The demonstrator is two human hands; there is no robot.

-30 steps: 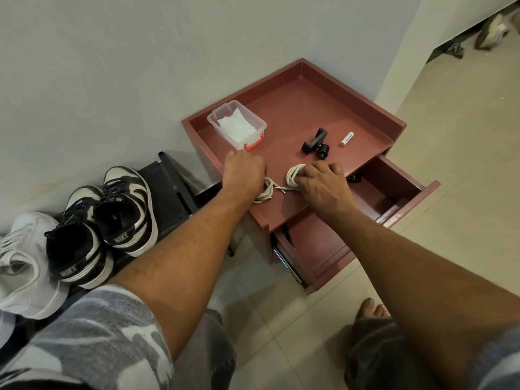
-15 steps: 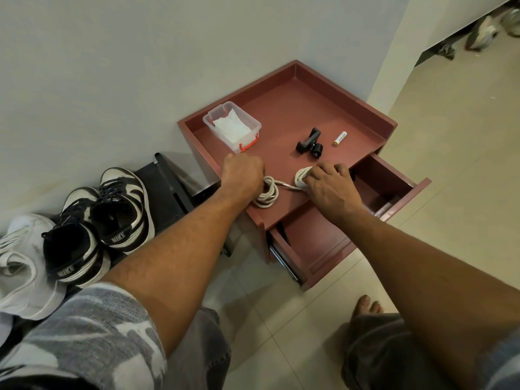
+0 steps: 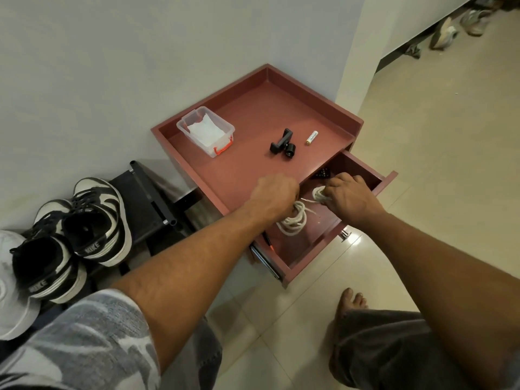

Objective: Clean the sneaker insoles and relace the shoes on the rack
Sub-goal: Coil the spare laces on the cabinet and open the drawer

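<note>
At the centre of the frame I saw the left hand closed round a coil of white lace, which hung over the open drawer of the red cabinet. Just right of it, the right hand gripped a second lace bundle above the same drawer. The black-and-white sneakers sat on the black rack at lower left, well apart from both hands.
</note>
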